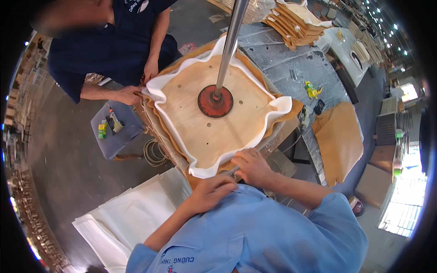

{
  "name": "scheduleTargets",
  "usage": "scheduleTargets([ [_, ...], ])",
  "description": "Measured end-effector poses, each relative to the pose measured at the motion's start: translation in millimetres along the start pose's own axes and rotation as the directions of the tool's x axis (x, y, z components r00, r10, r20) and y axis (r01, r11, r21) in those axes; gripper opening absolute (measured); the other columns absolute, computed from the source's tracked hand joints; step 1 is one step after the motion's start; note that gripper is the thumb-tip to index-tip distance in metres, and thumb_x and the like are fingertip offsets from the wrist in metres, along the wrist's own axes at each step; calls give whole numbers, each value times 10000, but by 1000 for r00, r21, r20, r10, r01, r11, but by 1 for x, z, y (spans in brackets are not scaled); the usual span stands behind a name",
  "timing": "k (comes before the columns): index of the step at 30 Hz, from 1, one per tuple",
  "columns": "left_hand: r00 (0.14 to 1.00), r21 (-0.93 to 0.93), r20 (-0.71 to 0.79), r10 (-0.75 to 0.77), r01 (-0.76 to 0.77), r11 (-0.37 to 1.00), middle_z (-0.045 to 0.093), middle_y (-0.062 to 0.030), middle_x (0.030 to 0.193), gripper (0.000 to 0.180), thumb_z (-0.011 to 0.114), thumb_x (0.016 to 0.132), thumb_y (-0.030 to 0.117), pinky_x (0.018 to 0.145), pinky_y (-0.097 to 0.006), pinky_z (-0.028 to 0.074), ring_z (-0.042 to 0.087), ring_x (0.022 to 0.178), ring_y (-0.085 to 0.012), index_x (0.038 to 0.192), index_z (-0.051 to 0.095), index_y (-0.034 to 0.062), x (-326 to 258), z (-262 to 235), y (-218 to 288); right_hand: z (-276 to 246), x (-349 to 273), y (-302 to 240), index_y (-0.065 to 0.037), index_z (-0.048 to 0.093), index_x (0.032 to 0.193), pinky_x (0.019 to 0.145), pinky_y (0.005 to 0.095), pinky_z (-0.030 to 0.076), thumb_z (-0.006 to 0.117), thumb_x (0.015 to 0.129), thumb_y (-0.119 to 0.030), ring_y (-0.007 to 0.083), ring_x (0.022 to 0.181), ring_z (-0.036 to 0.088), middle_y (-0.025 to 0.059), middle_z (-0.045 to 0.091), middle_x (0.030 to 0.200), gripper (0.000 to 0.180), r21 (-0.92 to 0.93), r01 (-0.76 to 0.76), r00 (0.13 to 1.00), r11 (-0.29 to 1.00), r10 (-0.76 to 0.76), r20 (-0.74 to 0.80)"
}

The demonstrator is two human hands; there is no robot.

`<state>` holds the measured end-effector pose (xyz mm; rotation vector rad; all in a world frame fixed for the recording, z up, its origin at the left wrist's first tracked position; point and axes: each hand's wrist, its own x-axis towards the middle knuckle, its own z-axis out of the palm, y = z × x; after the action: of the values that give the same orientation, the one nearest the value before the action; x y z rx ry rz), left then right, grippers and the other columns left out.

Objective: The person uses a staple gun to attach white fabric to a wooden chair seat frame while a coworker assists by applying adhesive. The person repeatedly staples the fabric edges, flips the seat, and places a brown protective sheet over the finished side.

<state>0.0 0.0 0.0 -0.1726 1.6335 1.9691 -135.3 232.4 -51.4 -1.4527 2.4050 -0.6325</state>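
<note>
A square plywood seat panel (182,107) with several holes lies in front of me, pressed under a round red plate (215,101) on a metal rod (232,41). White padding (205,172) curls up around its edges, over a tan leather-like cover (296,111). At the near edge, my right hand (252,168) is closed with its fingertips at the white padding. Beside it, close to the near corner, my left hand (211,193) has its fingers curled together; what they hold is hidden. A small grey metal piece (234,172) shows between my hands.
Across the panel, a co-worker's hands (129,94) grip its far left corner. A stool (116,136) at left carries a staple gun (114,120). White sheets (123,214) lie at lower left. The right-hand table (291,59) bears tan covers (339,141) and stacked panels (291,27).
</note>
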Motion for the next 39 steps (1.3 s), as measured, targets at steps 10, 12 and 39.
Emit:
scheduleTargets([
  [10, 926, 958, -222, 306, 148, 246, 735, -132, 998, 386, 778, 959, 451, 965, -529, 520, 700, 1023, -362, 983, 734, 69, 97, 5, -50, -3, 35, 84, -99, 714, 956, 953, 446, 554, 677, 893, -165, 293, 1106, 677, 76, 702, 1043, 98, -103, 294, 946, 950, -274, 173],
  [12, 954, 965, -196, 226, 147, 216, 749, -133, 927, 331, 735, 997, 400, 916, -521, 539, 730, 961, -363, 954, 742, 72, 102, -3, -49, 0, 42, 92, -96, 716, 948, 929, 439, 568, 669, 889, -151, 297, 1090, 691, 87, 707, 1043, 93, -28, 311, 930, 950, -299, 216],
  [39, 916, 915, -236, 326, 96, 393, 772, -137, 928, 326, 665, 1074, 382, 725, -523, 605, 766, 848, -345, 933, 716, 92, 219, 39, -10, -80, 47, 217, -90, 751, 920, 943, 456, 569, 727, 824, -137, 315, 1043, 734, 92, 757, 990, 110, 3, 413, 865, 911, -394, 311],
])
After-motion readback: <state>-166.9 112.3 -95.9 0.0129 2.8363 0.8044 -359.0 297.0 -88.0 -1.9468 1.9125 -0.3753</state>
